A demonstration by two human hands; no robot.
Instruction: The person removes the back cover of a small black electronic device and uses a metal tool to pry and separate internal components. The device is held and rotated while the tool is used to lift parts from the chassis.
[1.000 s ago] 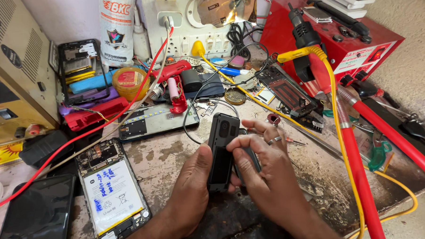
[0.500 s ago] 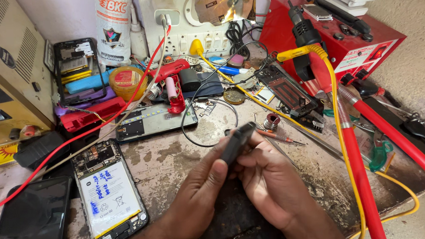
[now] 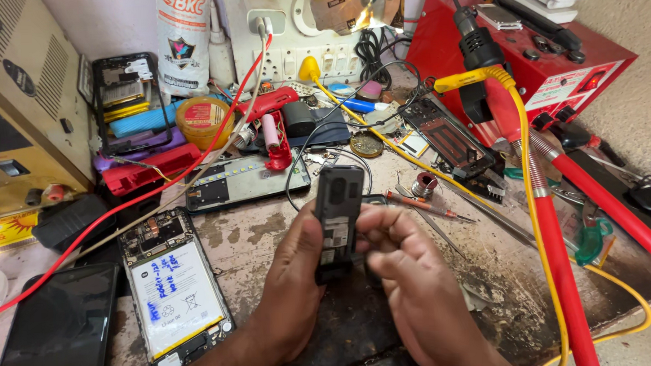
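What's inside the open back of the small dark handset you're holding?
The small dark handset shows an empty battery bay with pale labels and metal slots. The left hand covers its left edge, the right hand its lower right.

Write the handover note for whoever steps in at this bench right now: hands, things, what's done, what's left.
Left hand: grips the small dark phone upright, its open back facing up, back cover off.
Right hand: fingertips on the phone's right edge and lower half.
Nearby: opened smartphone with its white battery exposed at left; screwdriver just beyond the hands; red station at right.
Done: small phone's back is open.
Left: whatever goes on inside it; the bay's contents are not clear from here.
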